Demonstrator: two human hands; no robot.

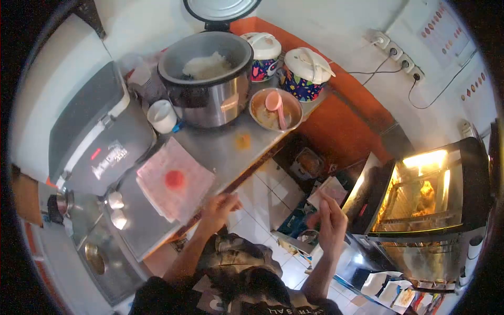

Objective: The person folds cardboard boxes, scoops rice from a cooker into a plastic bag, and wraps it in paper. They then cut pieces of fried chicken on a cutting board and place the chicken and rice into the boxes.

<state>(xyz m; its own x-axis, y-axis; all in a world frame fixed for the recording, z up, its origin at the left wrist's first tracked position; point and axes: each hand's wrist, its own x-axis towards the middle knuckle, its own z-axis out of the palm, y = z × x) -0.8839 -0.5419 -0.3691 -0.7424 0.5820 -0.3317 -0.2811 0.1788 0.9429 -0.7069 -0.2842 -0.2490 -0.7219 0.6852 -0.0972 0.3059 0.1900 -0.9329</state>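
My left hand [220,207] is over the front edge of the metal table [223,157], its fingers curled in with nothing showing in them. Just beyond it lies a stack of pinkish wrapping paper [157,163] with a red round print. To the right, my right hand [331,220] is raised off the table, fingers stretched upward and the thumb apart. Its fingertips overlap a small pale stack of paper [336,188] in this view. Behind the wrapping paper stands a large rice cooker [210,105], lid up, with white rice [207,65] inside.
A steel bowl [257,113] holds a pink ladle [274,102]. Two patterned pots [303,84] with white lids stand beside the cooker. A white cup [161,116] and a grey cooler box [100,136] are at left. A lit glass oven [420,194] stands at right.
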